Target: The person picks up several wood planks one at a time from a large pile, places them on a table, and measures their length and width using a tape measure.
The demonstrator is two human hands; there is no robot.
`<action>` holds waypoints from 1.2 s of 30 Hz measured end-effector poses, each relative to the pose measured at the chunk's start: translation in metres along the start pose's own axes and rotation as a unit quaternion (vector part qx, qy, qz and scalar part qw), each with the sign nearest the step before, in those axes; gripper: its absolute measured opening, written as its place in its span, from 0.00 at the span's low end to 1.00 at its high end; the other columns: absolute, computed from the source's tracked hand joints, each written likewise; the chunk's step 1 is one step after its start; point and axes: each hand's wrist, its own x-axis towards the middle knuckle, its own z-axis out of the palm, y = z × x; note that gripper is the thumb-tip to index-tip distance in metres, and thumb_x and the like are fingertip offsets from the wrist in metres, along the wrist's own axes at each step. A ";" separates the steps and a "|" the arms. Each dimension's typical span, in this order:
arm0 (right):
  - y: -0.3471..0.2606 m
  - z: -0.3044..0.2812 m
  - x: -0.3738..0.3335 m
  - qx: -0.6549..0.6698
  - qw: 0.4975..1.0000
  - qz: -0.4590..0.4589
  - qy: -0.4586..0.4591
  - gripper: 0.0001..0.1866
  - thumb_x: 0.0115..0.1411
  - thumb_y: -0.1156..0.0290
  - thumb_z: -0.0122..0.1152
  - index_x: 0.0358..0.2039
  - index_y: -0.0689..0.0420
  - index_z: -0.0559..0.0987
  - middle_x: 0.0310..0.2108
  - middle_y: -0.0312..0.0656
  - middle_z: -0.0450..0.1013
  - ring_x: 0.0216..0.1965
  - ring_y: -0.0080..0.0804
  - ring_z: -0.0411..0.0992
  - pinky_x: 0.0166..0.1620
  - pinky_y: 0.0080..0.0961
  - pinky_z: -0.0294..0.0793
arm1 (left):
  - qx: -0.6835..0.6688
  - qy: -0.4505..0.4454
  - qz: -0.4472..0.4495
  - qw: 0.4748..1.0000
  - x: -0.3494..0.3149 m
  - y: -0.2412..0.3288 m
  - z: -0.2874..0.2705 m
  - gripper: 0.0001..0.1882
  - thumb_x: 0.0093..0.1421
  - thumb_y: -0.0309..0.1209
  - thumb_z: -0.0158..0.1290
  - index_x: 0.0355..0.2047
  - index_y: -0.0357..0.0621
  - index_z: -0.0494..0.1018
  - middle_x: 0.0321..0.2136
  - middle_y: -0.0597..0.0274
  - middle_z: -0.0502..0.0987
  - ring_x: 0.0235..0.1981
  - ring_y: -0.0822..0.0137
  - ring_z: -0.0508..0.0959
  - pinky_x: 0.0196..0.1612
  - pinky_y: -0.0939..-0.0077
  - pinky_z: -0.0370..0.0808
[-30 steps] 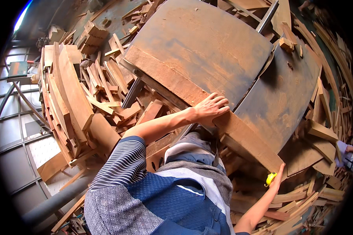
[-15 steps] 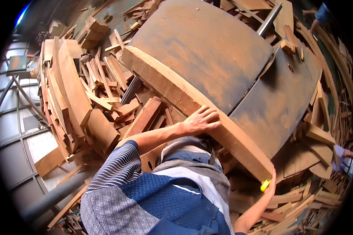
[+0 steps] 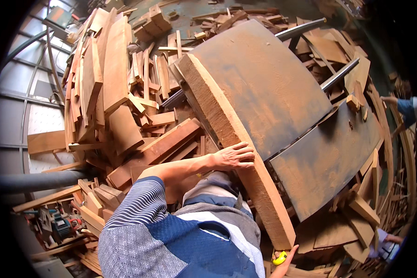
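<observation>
Heavy wooden beam point(image 3: 224, 123) lies slantwise along the near edge of the metal table point(image 3: 273, 88), far end up by the table's left corner, near end jutting past the second table plate point(image 3: 326, 160) toward the lower right. I can't see its underside, so what bears it there is unclear to me.

Left grip point(image 3: 235, 156) sits over the middle of the beam, fingers loosely bent, slightly apart, lying across the top. Thumb hidden; I can't tell whether it clamps or just rests. Right grip point(image 3: 286, 262) is at the near end, low in my view and partly cut off by the lower edge: closed round a yellow tape measure point(image 3: 279, 258), with a finger up against or just beside the beam's end. Contact too small for me to call.

Brown dust covers much of both plates. Metal rail point(image 3: 340, 75) sticks out on the far side; its run under the table is hidden. Wood pile point(image 3: 113, 65) at left, pieces overlapping, can't count them. Power tool point(image 3: 62, 225) lower left, half buried in offcuts, type hard to make out. Blue sleeve point(image 3: 407, 112) of another person at the right, cut off by the dark rim; further down, a second arm point(image 3: 394, 238), blurred.
</observation>
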 end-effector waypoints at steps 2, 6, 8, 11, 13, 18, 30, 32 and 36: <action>-0.010 0.002 0.005 -0.023 1.000 0.006 -0.005 0.54 0.50 0.14 0.46 0.60 0.48 0.70 0.26 0.41 0.75 0.12 0.32 0.65 0.16 0.30 0.66 | 0.040 0.014 -0.018 0.999 -0.015 0.009 0.006 0.25 0.56 0.32 0.53 0.56 0.57 0.66 0.55 0.58 0.68 0.64 0.54 0.66 0.70 0.47 0.59; -0.020 -0.019 0.028 -0.031 0.999 -0.020 -0.002 0.55 0.50 0.13 0.45 0.61 0.48 0.70 0.29 0.42 0.75 0.12 0.33 0.64 0.16 0.30 0.66 | 0.045 0.019 -0.032 0.998 -0.011 0.017 0.005 0.26 0.56 0.31 0.55 0.56 0.59 0.66 0.55 0.57 0.68 0.65 0.55 0.65 0.71 0.47 0.58; -0.022 -0.029 0.033 -0.069 0.997 -0.035 -0.021 0.55 0.49 0.13 0.45 0.61 0.48 0.69 0.30 0.43 0.75 0.12 0.33 0.64 0.17 0.30 0.67 | 0.054 0.024 -0.036 0.998 -0.011 0.022 0.006 0.26 0.57 0.31 0.54 0.57 0.59 0.66 0.56 0.57 0.68 0.66 0.54 0.64 0.72 0.46 0.56; -0.022 -0.019 0.030 -0.077 0.996 -0.028 -0.044 0.54 0.48 0.14 0.47 0.60 0.47 0.70 0.31 0.43 0.76 0.12 0.34 0.65 0.17 0.31 0.66 | 0.089 0.010 -0.044 0.995 -0.022 0.026 0.007 0.26 0.57 0.30 0.54 0.57 0.59 0.67 0.58 0.58 0.68 0.68 0.54 0.62 0.74 0.46 0.54; -0.023 -0.023 0.035 -0.067 0.996 -0.009 -0.065 0.52 0.49 0.16 0.49 0.60 0.48 0.70 0.31 0.42 0.76 0.13 0.34 0.65 0.17 0.32 0.66 | 0.102 0.020 -0.057 0.993 -0.022 0.030 0.010 0.25 0.57 0.30 0.53 0.57 0.59 0.67 0.59 0.59 0.68 0.69 0.55 0.61 0.74 0.46 0.53; -0.020 -0.012 0.025 -0.045 0.998 0.013 -0.043 0.50 0.50 0.19 0.52 0.58 0.49 0.72 0.31 0.41 0.75 0.14 0.33 0.66 0.18 0.33 0.66 | 0.136 0.062 -0.111 0.982 -0.037 0.039 0.026 0.23 0.58 0.32 0.51 0.55 0.57 0.69 0.60 0.62 0.68 0.71 0.57 0.59 0.74 0.47 0.51; -0.010 0.033 0.004 -0.052 0.995 -0.068 0.049 0.45 0.48 0.29 0.62 0.55 0.53 0.72 0.31 0.43 0.76 0.16 0.35 0.71 0.18 0.32 0.71 | -0.664 0.438 -0.536 0.285 -0.009 0.102 -0.042 0.49 0.52 0.45 0.72 0.64 0.37 0.57 0.62 0.49 0.66 0.64 0.57 0.69 0.64 0.61 0.68; -0.013 0.045 -0.001 -0.062 0.992 -0.097 0.048 0.45 0.48 0.30 0.63 0.55 0.53 0.72 0.31 0.43 0.76 0.16 0.35 0.72 0.19 0.32 0.72 | -0.647 0.468 -0.518 0.305 -0.002 0.079 -0.010 0.44 0.52 0.40 0.72 0.62 0.36 0.60 0.55 0.51 0.73 0.56 0.60 0.75 0.58 0.63 0.74; -0.021 0.072 -0.005 -0.080 0.989 -0.118 0.041 0.43 0.49 0.33 0.65 0.54 0.55 0.71 0.31 0.44 0.76 0.16 0.35 0.72 0.19 0.32 0.73 | -0.633 0.486 -0.513 0.316 0.002 0.056 -0.022 0.37 0.50 0.35 0.72 0.55 0.34 0.65 0.47 0.53 0.78 0.48 0.62 0.79 0.53 0.64 0.78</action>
